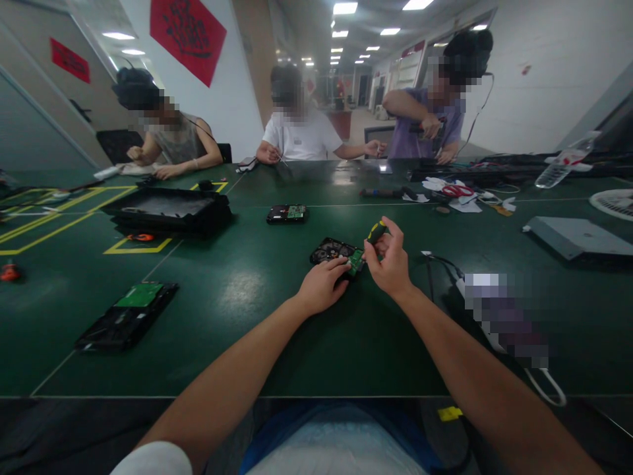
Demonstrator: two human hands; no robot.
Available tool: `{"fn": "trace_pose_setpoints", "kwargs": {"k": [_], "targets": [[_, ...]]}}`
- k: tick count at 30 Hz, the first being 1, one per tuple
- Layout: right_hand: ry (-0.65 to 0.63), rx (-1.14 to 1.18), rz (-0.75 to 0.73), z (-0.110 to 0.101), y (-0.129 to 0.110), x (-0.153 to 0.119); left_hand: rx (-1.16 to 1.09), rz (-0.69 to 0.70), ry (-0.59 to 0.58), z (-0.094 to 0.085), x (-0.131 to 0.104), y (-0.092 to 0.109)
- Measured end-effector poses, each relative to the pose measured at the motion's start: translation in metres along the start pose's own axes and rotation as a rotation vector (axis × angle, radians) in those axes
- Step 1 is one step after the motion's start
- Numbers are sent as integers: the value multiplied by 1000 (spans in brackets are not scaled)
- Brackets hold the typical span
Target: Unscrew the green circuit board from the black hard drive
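Observation:
In front of me a hard drive (327, 249) lies on the green table, its black metal side and green circuit board facing up. My left hand (321, 285) grips its near edge, fingertips over the board and thumb low at the side. My right hand (393, 264) pinches a screwdriver (377, 231) with a black and yellow handle, at the drive's right end. The screwdriver's shaft and tip are hidden by the fingers. Farther back sits a smaller-looking hard drive (287, 213). At the left lies another black drive unit (129, 315) with a green board.
A black tray (168, 208) stands at the back left. On my right are a blurred device (504, 320) with a cable, a grey metal box (581, 239) and a plastic bottle (566, 161). Scissors with red handles (457, 191) lie among scraps. Several people sit or stand across the table.

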State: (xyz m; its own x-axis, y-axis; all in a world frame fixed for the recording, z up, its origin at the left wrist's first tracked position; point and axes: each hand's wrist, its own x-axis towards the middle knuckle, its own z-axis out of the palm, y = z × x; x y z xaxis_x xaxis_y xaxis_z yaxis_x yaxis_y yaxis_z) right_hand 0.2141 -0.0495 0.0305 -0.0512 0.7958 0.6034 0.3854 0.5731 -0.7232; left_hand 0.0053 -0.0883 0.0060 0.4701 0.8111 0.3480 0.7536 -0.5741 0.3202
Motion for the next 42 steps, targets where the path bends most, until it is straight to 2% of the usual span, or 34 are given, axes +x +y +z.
{"fn": "trace_pose_setpoints", "kwargs": {"k": [7,14,26,37,42], "targets": [[-9,-11,-40,0,4,0,-17,15,19,3,0,-3],[23,15,-156,3,15,1,-46,38,57,6,0,-5],[7,-3,-169,2,16,1,-86,40,75,5,0,-7],[82,-188,-215,-1,14,6,-99,35,88,7,0,-8],[48,-84,-242,0,11,6,-102,43,91,6,1,-8]]}}
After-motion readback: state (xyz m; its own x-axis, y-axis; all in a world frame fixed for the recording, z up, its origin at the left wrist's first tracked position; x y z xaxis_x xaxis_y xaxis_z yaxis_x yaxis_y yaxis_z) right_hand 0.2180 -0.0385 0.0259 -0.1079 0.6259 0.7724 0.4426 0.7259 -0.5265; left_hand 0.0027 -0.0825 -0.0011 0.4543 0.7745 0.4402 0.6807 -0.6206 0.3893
